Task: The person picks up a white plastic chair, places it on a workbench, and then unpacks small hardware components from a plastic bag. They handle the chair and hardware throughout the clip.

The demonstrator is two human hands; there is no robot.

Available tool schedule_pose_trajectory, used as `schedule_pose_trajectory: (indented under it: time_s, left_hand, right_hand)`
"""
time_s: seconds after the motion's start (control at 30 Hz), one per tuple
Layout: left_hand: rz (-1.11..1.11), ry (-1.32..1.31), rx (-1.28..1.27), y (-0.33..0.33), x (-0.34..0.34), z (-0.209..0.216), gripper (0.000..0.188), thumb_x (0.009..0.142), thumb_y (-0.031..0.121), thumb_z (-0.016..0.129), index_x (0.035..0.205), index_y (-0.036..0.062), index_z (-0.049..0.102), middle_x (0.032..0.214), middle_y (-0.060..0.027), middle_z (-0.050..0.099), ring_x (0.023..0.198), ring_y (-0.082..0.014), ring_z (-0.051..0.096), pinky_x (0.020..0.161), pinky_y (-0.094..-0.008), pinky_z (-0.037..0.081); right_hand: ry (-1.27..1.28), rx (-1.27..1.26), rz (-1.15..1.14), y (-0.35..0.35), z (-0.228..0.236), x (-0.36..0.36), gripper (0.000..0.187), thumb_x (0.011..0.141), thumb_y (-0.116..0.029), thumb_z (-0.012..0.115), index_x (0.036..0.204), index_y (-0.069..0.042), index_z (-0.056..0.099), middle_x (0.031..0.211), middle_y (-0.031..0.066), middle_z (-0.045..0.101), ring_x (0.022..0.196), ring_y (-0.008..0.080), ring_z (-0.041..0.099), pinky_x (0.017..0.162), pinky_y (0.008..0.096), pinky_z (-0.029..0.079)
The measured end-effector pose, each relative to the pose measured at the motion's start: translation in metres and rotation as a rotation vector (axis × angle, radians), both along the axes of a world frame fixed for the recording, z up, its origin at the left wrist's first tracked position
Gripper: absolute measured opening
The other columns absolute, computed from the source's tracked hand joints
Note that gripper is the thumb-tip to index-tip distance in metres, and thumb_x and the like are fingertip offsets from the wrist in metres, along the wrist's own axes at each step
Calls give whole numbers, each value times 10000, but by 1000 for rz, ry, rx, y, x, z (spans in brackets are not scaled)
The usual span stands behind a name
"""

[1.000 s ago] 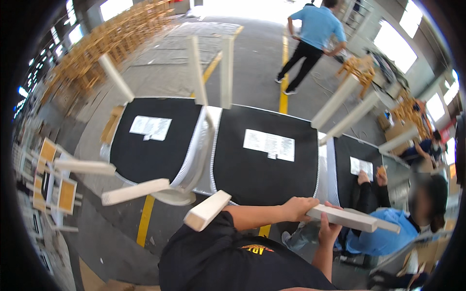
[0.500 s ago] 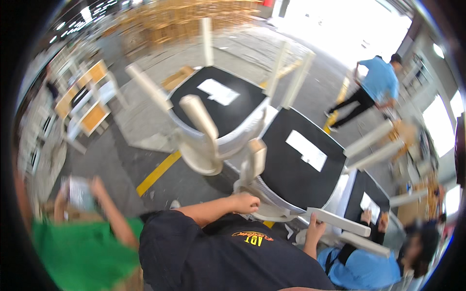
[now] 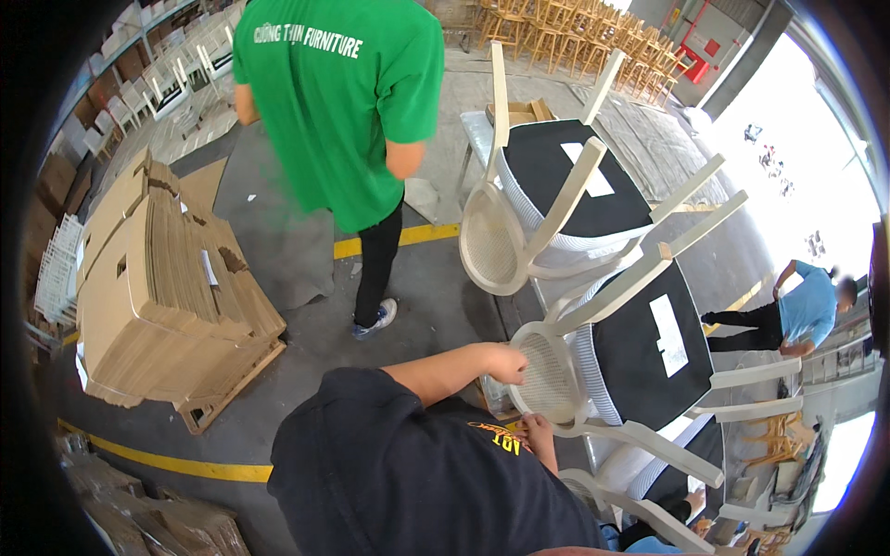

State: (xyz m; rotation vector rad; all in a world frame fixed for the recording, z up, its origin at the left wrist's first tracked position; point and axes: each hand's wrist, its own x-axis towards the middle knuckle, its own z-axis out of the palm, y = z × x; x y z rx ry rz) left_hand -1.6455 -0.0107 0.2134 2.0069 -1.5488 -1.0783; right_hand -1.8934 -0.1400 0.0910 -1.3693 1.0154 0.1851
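Observation:
An upside-down cream chair (image 3: 640, 347) lies in front of me, its black underside facing up with a white paper on it. Its oval woven backrest (image 3: 549, 371) points toward me. My left hand (image 3: 505, 363) is closed at the left edge of that backrest; whatever its fingers may hold is hidden. Lower down, my right hand (image 3: 536, 434) has its fingers bent together by the backrest's near rim, and what is in them I cannot make out. A matching upturned chair (image 3: 575, 181) sits just beyond, and part of a third chair (image 3: 686, 463) shows on the near right.
A strapped stack of flat cardboard (image 3: 158, 296) stands on a wooden pallet to the left. A person in a green shirt (image 3: 338, 102) is ahead; another in light blue (image 3: 805, 310) is at the far right. A co-worker's hand (image 3: 693, 500) touches the third chair.
My view has swung left. My right hand has left the chair's leg and come to the backrest's rim, near my left hand. The person in green has moved from near left to ahead.

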Motion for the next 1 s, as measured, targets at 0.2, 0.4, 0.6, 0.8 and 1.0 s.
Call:
schedule_pose_trajectory:
  time_s: [0.2, 0.4, 0.6, 0.8, 1.0]
  left_hand:
    - [-46, 106, 104, 45, 9, -18, 465, 938, 425, 627, 1204, 44, 631, 1140, -206, 695, 1091, -372, 651, 933, -453, 502]
    - [86, 134, 71, 108, 78, -9, 477, 955, 412, 605, 1258, 44, 606, 1169, -217, 685, 1112, -363, 648, 941, -455, 499]
    - [315, 238, 15, 216, 195, -16, 487, 953, 408, 605, 1284, 51, 593, 1148, -211, 697, 1078, -377, 662, 921, -454, 516]
    - [492, -6, 284, 356, 318, -27, 487, 949, 416, 612, 1240, 24, 619, 1156, -219, 692, 1088, -369, 662, 924, -442, 518]
    - [731, 143, 149, 378, 410, -34, 456, 952, 365, 632, 1250, 20, 613, 1075, -189, 712, 1031, -313, 683, 903, -400, 526]
  right_hand:
    - [124, -62, -17, 50, -5, -29, 338, 968, -330, 621, 1085, -13, 612, 854, 117, 691, 625, 226, 697, 511, 341, 560]
    - [320, 59, -105, 109, -14, -16, 290, 952, -306, 614, 1004, -21, 610, 806, 118, 673, 586, 231, 669, 490, 358, 542]
    - [420, 152, -237, 152, -27, 73, 253, 935, -282, 606, 923, -29, 609, 757, 119, 654, 548, 235, 641, 468, 375, 523]
    - [347, 190, -122, 170, -44, 255, 235, 919, -258, 598, 841, -37, 608, 708, 119, 636, 509, 240, 613, 447, 393, 505]
    - [111, 5, 95, 147, -47, 445, 249, 971, -278, 608, 932, -32, 618, 745, 90, 644, 534, 197, 634, 427, 363, 512]
